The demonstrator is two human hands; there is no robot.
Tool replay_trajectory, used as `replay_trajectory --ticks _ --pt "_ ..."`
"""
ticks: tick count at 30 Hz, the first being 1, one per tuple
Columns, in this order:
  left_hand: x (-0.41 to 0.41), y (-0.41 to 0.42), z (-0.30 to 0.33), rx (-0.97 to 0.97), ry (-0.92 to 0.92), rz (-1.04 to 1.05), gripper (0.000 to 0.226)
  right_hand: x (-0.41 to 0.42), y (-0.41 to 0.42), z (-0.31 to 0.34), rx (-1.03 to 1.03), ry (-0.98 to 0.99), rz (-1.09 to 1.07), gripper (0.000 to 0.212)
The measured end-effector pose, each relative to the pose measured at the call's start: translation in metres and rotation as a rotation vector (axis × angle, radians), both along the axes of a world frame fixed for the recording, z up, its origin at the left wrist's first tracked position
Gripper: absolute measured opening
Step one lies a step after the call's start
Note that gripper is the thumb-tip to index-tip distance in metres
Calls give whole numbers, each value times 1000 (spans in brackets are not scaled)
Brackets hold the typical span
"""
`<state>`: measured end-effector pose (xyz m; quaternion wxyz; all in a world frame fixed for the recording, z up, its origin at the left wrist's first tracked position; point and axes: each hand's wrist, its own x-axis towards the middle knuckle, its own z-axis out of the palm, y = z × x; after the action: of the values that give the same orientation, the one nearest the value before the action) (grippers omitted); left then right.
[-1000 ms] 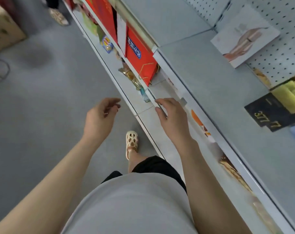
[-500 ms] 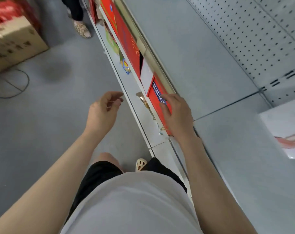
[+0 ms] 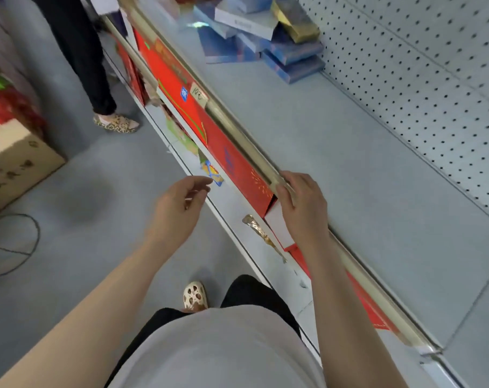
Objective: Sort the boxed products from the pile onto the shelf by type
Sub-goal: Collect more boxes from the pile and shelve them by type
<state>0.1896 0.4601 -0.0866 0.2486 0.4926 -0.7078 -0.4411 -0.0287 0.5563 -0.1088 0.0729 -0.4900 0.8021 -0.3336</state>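
right hand (image 3: 303, 208) rests on the beige front rail (image 3: 237, 127) of the upper shelf (image 3: 349, 163), fingers laid over the rail edge and thumb down the front, lightly curled on it; no box in it. left hand (image 3: 179, 205) hangs in the air over the floor (image 3: 70, 219), just off the lower shelf (image 3: 229, 203) edge, fingers loosely curled, grasping nothing.

pile of boxed products (image 3: 263, 43) sits at the far end of the upper shelf against the pegboard back (image 3: 419, 79), well apart from both hands: blue and grey flat boxes stacked at odd angles, one gold box (image 3: 296, 19) on top.

directly below the rail, long red boxes (image 3: 209, 133) stand in a row on the lower shelf; the near end of that row is just beside the right hand's thumb. a white box (image 3: 278, 228) stands under the right wrist, touching the red row's end. a handwritten price tag (image 3: 198, 94) is on the rail. a gold wrapped item (image 3: 261, 233) and a small blue-yellow packet (image 3: 212, 172) lie on the lower shelf, the packet near the left fingertips.

cardboard box (image 3: 14, 161) and a cable (image 3: 14, 245) are on the floor at left. another person's leg (image 3: 81, 57) stands further up the aisle.
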Motion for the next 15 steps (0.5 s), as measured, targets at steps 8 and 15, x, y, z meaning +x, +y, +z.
replay_trajectory --ticks 8,15 --pt "-39 -163 16 -36 -28 -161 28 -37 -113 9 46 8 -169 32" --pt "-100 -274 26 -145 -17 -245 27 -120 -245 31 36 68 -216 39"
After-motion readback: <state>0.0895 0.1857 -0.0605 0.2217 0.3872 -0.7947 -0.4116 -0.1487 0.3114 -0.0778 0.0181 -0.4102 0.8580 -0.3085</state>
